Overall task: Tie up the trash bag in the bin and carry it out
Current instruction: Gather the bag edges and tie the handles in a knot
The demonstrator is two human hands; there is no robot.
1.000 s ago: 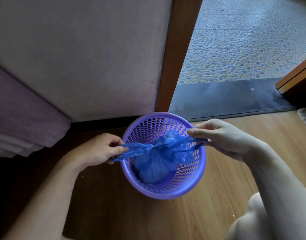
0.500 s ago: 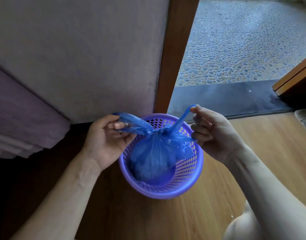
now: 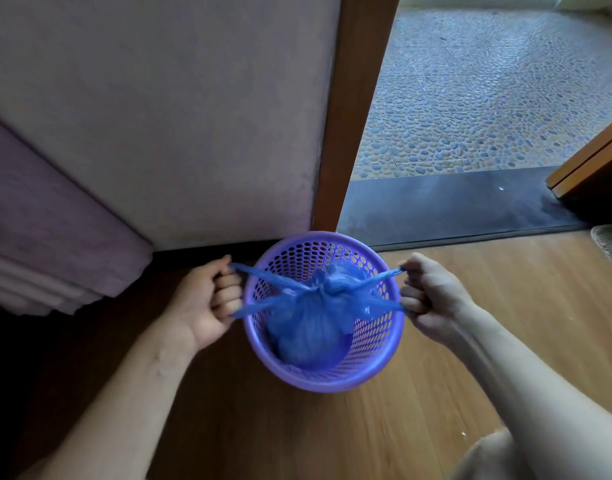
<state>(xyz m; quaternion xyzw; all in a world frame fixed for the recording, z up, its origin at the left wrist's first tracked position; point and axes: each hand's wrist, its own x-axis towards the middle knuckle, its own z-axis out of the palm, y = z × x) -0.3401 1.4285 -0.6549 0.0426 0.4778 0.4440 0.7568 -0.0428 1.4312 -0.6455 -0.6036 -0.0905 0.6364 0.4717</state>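
A blue trash bag sits inside a round purple perforated bin on the wooden floor. The bag's top is gathered into a knot at the bin's middle, and its handle loops stretch out sideways over the rim. My left hand is fisted on the left loop, just left of the bin. My right hand is fisted on the right loop, just right of the bin. Both loops are pulled taut and level.
A wall and a wooden door post stand right behind the bin. An open doorway leads past a dark threshold to a pebble floor. Folded purple fabric lies at the left. My knee shows at the bottom right.
Half a second ago both hands held the bag's loops raised and close together above the bin. They have now moved down and apart, pulling the loops tight across the rim.
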